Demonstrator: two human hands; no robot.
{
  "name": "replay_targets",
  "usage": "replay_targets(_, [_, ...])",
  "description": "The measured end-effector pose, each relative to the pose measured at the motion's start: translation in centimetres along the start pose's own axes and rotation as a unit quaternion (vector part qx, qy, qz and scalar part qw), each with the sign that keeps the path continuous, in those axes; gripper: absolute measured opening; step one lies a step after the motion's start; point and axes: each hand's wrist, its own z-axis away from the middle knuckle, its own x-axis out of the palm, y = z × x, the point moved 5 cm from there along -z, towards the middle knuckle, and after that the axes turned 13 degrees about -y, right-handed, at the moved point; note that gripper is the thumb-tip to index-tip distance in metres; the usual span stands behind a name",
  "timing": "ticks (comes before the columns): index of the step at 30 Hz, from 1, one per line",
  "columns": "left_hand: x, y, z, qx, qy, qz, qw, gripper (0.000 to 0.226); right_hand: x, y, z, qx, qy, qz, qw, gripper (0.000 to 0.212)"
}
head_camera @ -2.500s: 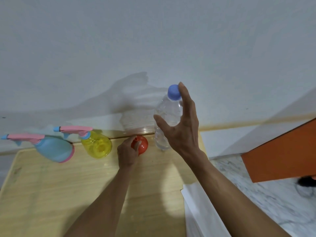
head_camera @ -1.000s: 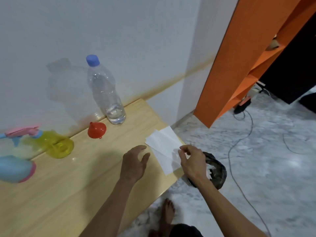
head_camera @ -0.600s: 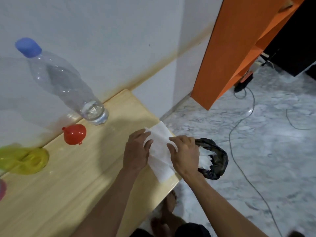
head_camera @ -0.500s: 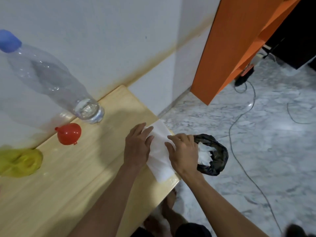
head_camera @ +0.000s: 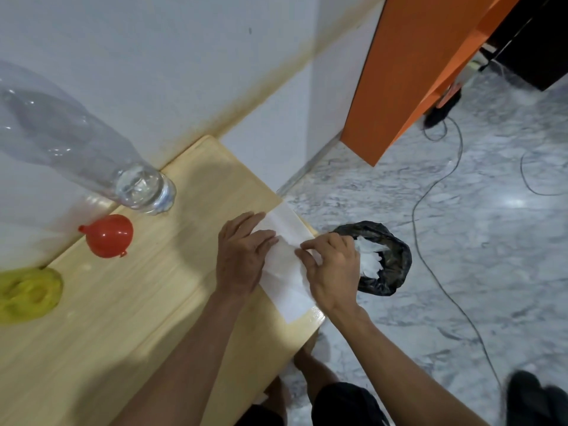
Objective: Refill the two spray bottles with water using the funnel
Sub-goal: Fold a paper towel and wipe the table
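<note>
Yellow spray bottle (head_camera: 29, 295): at the far left of the surface (head_camera: 129, 327), only its body in view; how much water it holds I cannot tell. The second spray bottle is out of frame.
Funnel (head_camera: 108, 235): red, lying near the wall just right of the yellow bottle, in no bottle neck, so it looks put aside.
Water bottle (head_camera: 92, 149): clear plastic, standing against the wall, only a shallow pool of water at its bottom. My guess is the pouring is mostly done.
Left hand (head_camera: 242, 256): flat, palm down, fingers spread on the left side of the white tissue (head_camera: 284, 265); no closed grip, it seems to pin the sheet in place.
Tissue: spread along the right edge of the surface, probably to wipe up drips.
Right hand (head_camera: 332, 269): narrow grip, thumb and fingertips pinching the tissue's right side as if to fold or lift it.
Black bag (head_camera: 384, 259): on the floor just beyond the surface's right edge, mouth open, crumpled white tissue inside; handy for waste.
</note>
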Motion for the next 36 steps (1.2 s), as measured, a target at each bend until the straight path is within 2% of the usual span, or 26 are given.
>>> replay_targets(5, [-1.3, 0.2, 0.5, 0.025, 0.026, 0.067, 0.997, 0.01, -0.8, -0.3, -0.2, -0.009, -0.006, -0.052, 0.999, 0.014])
replay_targets(10, [-3.2, 0.7, 0.6, 0.018, 0.012, 0.111, 0.994, 0.011, -1.4, -1.0, -0.4, -0.007, -0.042, -0.11, 0.993, 0.02])
replay_targets(14, [-4.0, 0.4, 0.6, -0.053, -0.036, 0.195, 0.979, 0.014, -1.6, -1.4, -0.7, 0.004, -0.097, -0.17, 0.981, 0.016])
replay_targets(19, [-3.9, -0.5, 0.4, -0.108, -0.082, 0.229, 0.964, 0.028, -2.0, -1.1, -1.3, 0.013, -0.1, -0.224, 0.969, 0.009])
replay_targets(25, [-4.0, -1.4, 0.7, -0.18, -0.038, 0.254, 0.949, 0.026, -2.5, 0.0, -2.0, 0.06, -0.097, -0.246, 0.963, 0.006])
replay_targets(28, [-4.0, -1.6, 0.6, -0.202, -0.027, 0.271, 0.941, 0.027, -2.4, 0.2, -1.9, 0.047, -0.092, -0.213, 0.971, 0.009])
replay_targets(31, [-4.1, -1.8, 0.5, -0.236, -0.011, 0.303, 0.923, 0.028, -2.2, -0.1, -1.8, 0.021, -0.095, -0.172, 0.98, 0.012])
replay_targets(36, [-3.7, -2.2, 0.1, -0.284, -0.024, 0.352, 0.892, 0.035, -2.0, 0.3, -1.9, 0.047, -0.083, -0.188, 0.977, 0.006])
